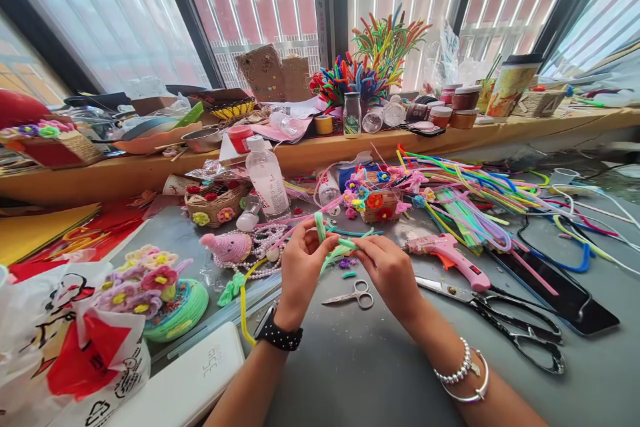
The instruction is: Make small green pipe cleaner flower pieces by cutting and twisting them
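Note:
Between my two hands, above the grey table, is a light green pipe cleaner [320,227] bent into a loop at its left end. My left hand [303,263] pinches it beside the loop. The fingers of my right hand [387,270] close on its other end, a short way to the right. Below them lie small silver scissors [353,295] with their blades pointing left. A pink glue gun [453,257] rests to the right of my right hand, with large black-handled scissors [500,320] in front of it. Purple and green scraps lie just beyond the small scissors.
A pile of coloured pipe cleaners [470,207] spreads over the right side near a black phone [565,293]. At the left are a crocheted flower pot [177,310], a plastic bag [75,347] and a white box [190,373]. A plastic bottle [267,180] stands behind my left hand.

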Tool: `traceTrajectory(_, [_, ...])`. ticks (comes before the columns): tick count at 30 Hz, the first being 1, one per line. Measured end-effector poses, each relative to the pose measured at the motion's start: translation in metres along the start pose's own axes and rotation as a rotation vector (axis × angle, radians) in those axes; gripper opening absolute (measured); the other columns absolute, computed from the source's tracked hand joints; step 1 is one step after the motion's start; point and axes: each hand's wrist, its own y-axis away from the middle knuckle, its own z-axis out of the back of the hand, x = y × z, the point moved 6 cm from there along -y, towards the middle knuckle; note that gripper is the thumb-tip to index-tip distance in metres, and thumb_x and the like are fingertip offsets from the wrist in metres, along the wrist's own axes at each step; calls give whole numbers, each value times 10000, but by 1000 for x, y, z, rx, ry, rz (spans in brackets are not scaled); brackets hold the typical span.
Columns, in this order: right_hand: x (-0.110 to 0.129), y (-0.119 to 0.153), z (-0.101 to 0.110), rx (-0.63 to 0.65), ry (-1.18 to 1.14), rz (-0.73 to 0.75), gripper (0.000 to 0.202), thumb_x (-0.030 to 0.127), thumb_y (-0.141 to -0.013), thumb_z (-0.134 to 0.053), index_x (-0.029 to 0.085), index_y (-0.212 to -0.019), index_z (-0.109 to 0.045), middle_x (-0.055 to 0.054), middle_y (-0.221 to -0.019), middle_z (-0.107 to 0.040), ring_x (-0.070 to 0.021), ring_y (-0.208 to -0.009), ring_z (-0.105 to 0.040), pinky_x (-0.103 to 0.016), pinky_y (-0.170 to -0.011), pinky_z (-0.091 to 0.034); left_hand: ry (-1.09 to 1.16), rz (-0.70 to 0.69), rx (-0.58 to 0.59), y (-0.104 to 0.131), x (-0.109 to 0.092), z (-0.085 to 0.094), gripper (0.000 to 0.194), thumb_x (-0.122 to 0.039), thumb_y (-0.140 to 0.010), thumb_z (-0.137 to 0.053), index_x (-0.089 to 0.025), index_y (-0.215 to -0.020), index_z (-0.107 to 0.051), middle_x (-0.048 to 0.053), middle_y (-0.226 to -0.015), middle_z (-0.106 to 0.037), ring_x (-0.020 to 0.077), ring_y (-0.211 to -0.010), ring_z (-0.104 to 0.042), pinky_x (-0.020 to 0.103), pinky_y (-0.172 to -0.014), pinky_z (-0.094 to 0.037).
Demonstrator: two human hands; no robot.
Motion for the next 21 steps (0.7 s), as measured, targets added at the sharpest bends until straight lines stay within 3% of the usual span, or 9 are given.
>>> traceTrajectory(9, [-12,-2,1,16,-71,-93,181,200,-767,-533,136,-914,-616,-75,-783,-640,-199,-745,-573,-299,-681,-453,-35,-13,-24,1,-1,2,325,-251,-631,-638,-165,-907,-489,6,-732,-617,150,-717,-594,302,-687,-483])
traceTrajectory(21, [-12,-2,-3,81,-142,-78,178,181,-790,-497,143,-887,-642,-76,-811,-666,-188,-731,-603,-284,-678,-464,-100,-13,98,-5,-7,4,314,-244,-634,-634,-174,-902,-487,-18,-693,-630,142,-691,-611,277,-676,-488])
